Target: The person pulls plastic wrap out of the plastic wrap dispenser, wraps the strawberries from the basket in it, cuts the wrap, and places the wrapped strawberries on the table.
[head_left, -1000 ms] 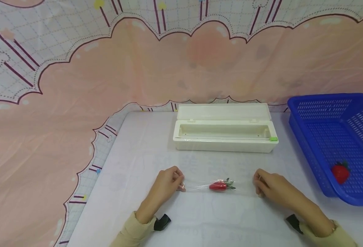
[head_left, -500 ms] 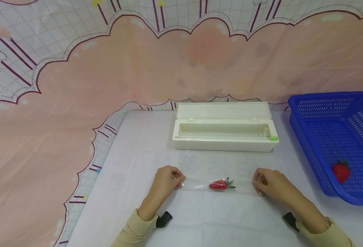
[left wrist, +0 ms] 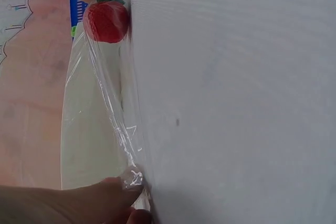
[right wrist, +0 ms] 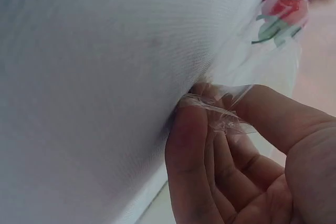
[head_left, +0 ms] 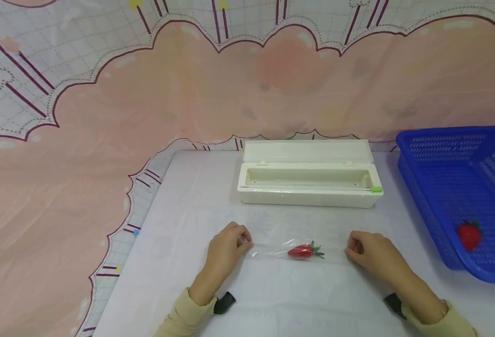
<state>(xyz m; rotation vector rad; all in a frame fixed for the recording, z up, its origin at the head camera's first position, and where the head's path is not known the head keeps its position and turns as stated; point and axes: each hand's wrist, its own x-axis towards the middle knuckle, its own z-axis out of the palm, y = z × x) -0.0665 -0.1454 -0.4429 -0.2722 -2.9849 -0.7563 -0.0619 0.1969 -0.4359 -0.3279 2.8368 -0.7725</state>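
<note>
A red strawberry (head_left: 301, 251) with green leaves lies inside clear plastic wrap (head_left: 274, 250), in the middle of the head view. At its left, my left hand (head_left: 227, 248) pinches one end of the wrap; in the left wrist view the film (left wrist: 123, 135) runs from the thumb up to the strawberry (left wrist: 107, 22). My right hand (head_left: 377, 255) pinches the other end, past the leaves. Gathered film (right wrist: 226, 119) shows between thumb and fingers in the right wrist view. Neither hand touches the strawberry.
Behind the hands stands a long white box (head_left: 310, 197), its lid (head_left: 306, 150) raised, with a green slider (head_left: 375, 189) at its right end. A blue basket (head_left: 424, 206) at the right holds another strawberry (head_left: 469, 235). White cloth (head_left: 294, 299) covers the table.
My left hand has turned slightly and moved up a little at the wrap's end. The wrapped strawberry and the right hand stay almost in place.
</note>
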